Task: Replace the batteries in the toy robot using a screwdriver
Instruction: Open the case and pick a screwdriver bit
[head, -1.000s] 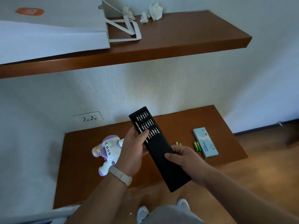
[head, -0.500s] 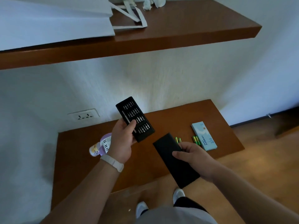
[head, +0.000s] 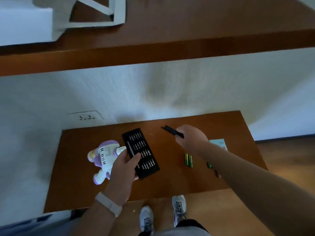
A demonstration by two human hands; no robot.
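Observation:
My left hand point(head: 125, 165) grips a black tray of screwdriver bits point(head: 141, 152), thumb across it, above the low wooden table point(head: 76, 176). A slim screwdriver handle lies along the tray's left side. My right hand point(head: 190, 137) holds the tray's black outer sleeve point(head: 171, 131) low over the back of the table. The white and purple toy robot point(head: 105, 158) lies on the table left of the tray, partly behind my left hand. Two green batteries point(head: 188, 160) lie side by side near the middle, and more green ones point(head: 209, 165) peek out beside my right forearm.
A light blue battery box point(head: 219, 143) sits at the table's right, partly behind my right arm. A wooden shelf point(head: 170, 48) with a white paper bag point(head: 25, 23) hangs overhead. A wall socket point(head: 86, 116) is at back left. My shoes point(head: 146, 218) stand at the table's front edge.
My right hand has carried the black sleeve away from the tray to the back of the table. My left hand has lowered the bit tray. The view has tilted down toward the table.

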